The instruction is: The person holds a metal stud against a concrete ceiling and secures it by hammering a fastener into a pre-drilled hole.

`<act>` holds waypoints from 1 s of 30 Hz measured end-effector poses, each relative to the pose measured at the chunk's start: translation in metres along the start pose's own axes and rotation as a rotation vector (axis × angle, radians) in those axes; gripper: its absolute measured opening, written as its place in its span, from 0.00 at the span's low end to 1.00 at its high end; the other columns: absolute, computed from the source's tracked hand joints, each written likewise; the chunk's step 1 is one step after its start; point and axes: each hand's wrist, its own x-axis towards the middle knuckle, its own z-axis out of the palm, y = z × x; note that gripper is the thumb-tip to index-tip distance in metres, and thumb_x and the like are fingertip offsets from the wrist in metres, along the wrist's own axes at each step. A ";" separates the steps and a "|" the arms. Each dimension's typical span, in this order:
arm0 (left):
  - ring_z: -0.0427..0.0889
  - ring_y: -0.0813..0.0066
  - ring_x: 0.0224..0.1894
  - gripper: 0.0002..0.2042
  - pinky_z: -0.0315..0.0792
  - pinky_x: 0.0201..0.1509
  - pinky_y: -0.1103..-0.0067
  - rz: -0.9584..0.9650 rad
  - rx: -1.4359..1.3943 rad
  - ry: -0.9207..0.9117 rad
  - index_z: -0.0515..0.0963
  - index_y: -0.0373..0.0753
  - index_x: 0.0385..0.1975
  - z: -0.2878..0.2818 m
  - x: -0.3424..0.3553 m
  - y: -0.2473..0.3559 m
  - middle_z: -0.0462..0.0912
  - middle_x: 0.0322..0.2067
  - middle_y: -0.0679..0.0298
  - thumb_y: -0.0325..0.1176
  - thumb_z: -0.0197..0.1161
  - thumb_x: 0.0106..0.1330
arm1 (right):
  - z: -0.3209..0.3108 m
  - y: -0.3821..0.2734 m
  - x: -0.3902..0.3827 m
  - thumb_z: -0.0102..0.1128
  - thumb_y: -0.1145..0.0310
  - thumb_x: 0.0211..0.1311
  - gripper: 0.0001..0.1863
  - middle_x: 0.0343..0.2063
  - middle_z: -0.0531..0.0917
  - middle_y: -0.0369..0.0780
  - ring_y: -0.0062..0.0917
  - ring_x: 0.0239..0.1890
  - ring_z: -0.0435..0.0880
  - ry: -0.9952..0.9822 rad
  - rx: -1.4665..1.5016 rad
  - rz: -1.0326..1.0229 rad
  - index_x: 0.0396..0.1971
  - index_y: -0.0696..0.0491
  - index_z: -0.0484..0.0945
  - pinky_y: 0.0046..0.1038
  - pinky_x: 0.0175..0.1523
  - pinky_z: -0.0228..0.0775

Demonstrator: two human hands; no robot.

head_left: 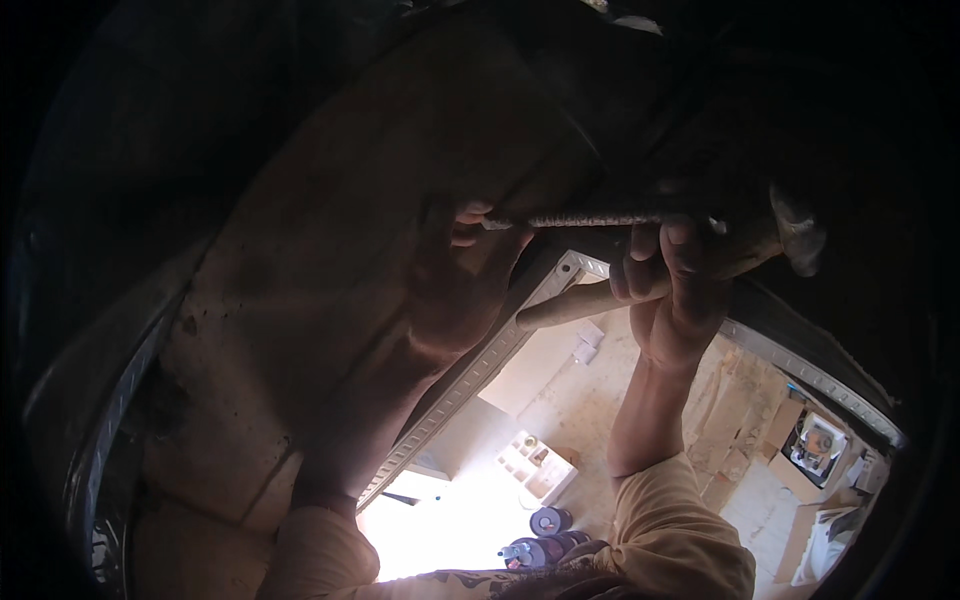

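Right hand (pixel 672 290): fingers wrapped tight around a hammer handle (pixel 575 305), also steadying the threaded rod (pixel 590 217). Left hand (pixel 462 270): pinches the rod's near end against the wooden panel (pixel 330 230). Perforated metal frame (pixel 470 375) just below. Advice: keep rod level, grip firm.

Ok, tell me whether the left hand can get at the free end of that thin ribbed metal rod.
Probably yes: the left hand already has its fingers at the near end of the thin ribbed metal rod, with nothing visible between them. The right hand grips farther along.
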 end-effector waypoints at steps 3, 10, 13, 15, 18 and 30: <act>0.81 0.72 0.35 0.14 0.74 0.41 0.76 -0.323 -0.303 -0.139 0.77 0.32 0.37 0.004 0.004 0.012 0.82 0.31 0.56 0.36 0.66 0.59 | 0.001 -0.003 0.000 0.57 0.74 0.62 0.17 0.21 0.75 0.39 0.16 0.15 0.70 -0.037 -0.056 -0.105 0.48 0.63 0.68 0.17 0.20 0.64; 0.80 0.74 0.36 0.15 0.72 0.43 0.76 -0.536 -0.806 -0.264 0.77 0.36 0.36 0.003 0.014 0.027 0.81 0.33 0.62 0.43 0.58 0.66 | 0.008 0.001 -0.008 0.51 0.72 0.66 0.14 0.21 0.74 0.37 0.17 0.17 0.70 -0.060 -0.357 -0.273 0.49 0.60 0.67 0.19 0.22 0.61; 0.80 0.74 0.37 0.15 0.71 0.45 0.74 -0.650 -0.919 -0.362 0.77 0.36 0.37 0.001 0.017 0.033 0.81 0.35 0.62 0.44 0.55 0.68 | 0.014 0.002 -0.011 0.54 0.73 0.64 0.14 0.22 0.76 0.38 0.17 0.18 0.71 -0.058 -0.448 -0.321 0.48 0.60 0.67 0.17 0.23 0.63; 0.79 0.73 0.39 0.15 0.71 0.46 0.73 -0.704 -1.047 -0.407 0.76 0.36 0.38 -0.004 0.020 0.034 0.81 0.36 0.61 0.43 0.53 0.69 | 0.021 0.001 -0.013 0.56 0.74 0.63 0.15 0.23 0.78 0.39 0.17 0.18 0.72 -0.066 -0.490 -0.336 0.47 0.60 0.68 0.16 0.24 0.64; 0.79 0.72 0.41 0.13 0.70 0.48 0.72 -0.636 -1.389 -0.677 0.75 0.37 0.41 -0.011 0.025 0.046 0.81 0.37 0.61 0.40 0.51 0.70 | 0.028 0.011 -0.021 0.59 0.75 0.60 0.13 0.26 0.80 0.39 0.16 0.20 0.74 0.014 -0.439 -0.201 0.45 0.60 0.71 0.15 0.25 0.66; 0.82 0.62 0.38 0.11 0.76 0.43 0.69 -0.595 -1.507 -0.553 0.72 0.32 0.42 -0.008 0.050 0.033 0.81 0.36 0.54 0.33 0.49 0.70 | 0.037 -0.008 -0.052 0.58 0.74 0.60 0.12 0.20 0.76 0.37 0.14 0.14 0.73 0.252 -0.681 0.468 0.42 0.59 0.68 0.16 0.19 0.63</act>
